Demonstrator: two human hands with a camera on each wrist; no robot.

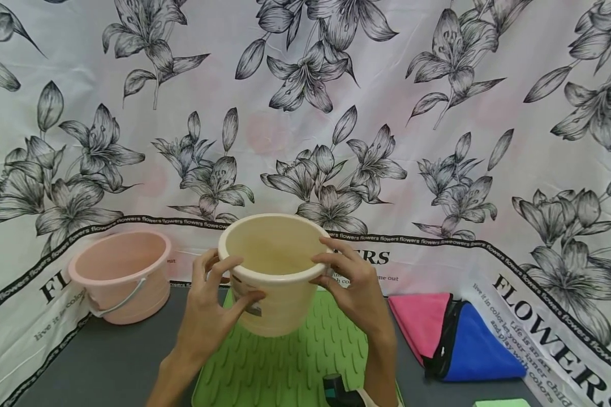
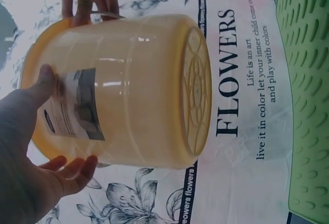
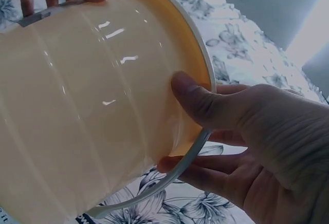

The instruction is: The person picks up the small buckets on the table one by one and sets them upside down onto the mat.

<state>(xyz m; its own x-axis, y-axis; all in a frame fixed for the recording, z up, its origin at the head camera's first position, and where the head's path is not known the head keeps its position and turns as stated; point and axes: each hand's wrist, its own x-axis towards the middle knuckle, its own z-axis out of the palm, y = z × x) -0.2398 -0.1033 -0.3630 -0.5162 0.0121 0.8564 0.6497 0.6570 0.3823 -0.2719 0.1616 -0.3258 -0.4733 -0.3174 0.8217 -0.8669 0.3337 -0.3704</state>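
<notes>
Both hands hold a pale yellow bucket (image 1: 280,305) raised over a green textured mat (image 1: 285,367). My left hand (image 1: 211,299) grips its left side, the thumb on the outer wall beside a printed label (image 2: 79,103). On the opposite side my right hand (image 1: 353,280) pinches the rim, with the thumb on the wall below the lip in the right wrist view. A pale handle (image 3: 154,188) hangs by the right fingers. The bucket's ribbed base (image 2: 197,93) faces the mat in the left wrist view; its inside looks bare from above.
A pink bucket (image 1: 127,294) with a light blue handle stands at the left on the dark tabletop (image 1: 107,362). Folded pink cloth (image 1: 422,322) and blue cloth (image 1: 481,347) lie at the right. A light green item (image 1: 501,403) shows at the bottom edge. Flowered fabric (image 1: 305,113) hangs behind.
</notes>
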